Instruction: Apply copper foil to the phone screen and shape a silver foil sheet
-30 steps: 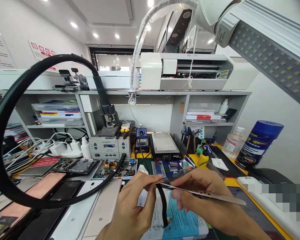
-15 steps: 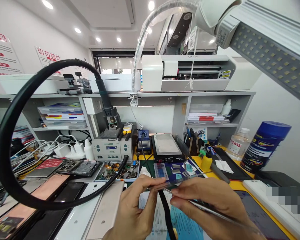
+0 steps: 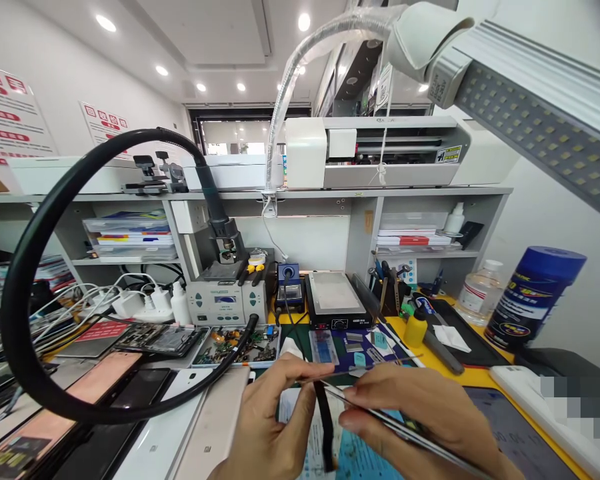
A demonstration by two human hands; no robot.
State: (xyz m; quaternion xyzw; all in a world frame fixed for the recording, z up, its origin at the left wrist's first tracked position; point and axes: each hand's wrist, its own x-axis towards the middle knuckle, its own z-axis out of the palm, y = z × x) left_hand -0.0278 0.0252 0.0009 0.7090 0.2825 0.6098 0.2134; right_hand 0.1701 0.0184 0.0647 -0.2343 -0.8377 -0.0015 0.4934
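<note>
My left hand (image 3: 273, 420) pinches a thin flat panel (image 3: 350, 374) between thumb and fingers. The panel is seen almost edge-on, so its face is hidden and I cannot tell its exact kind. A black ribbon cable (image 3: 326, 427) hangs down from its underside, beside my left thumb. My right hand (image 3: 430, 407) is closed around slim metal tweezers (image 3: 410, 430). Their tip points left and reaches the underside of the panel near the top of the ribbon; whether it grips anything is too small to tell. Below lies a blue and white printed sheet (image 3: 363, 447).
Phones and phone backs (image 3: 205, 440) lie at left. A black hose (image 3: 23, 320) arches over them. Behind stand a tray of small parts (image 3: 215, 363), a hot-air station (image 3: 220, 303) and a heating plate (image 3: 337, 293). A blue spray can (image 3: 535, 297) stands right; a lamp (image 3: 545, 113) overhangs.
The panel has tipped to a more edge-on angle, and the ribbon's lower end now shows. Both hands keep their grips. The whole view has shifted slightly.
</note>
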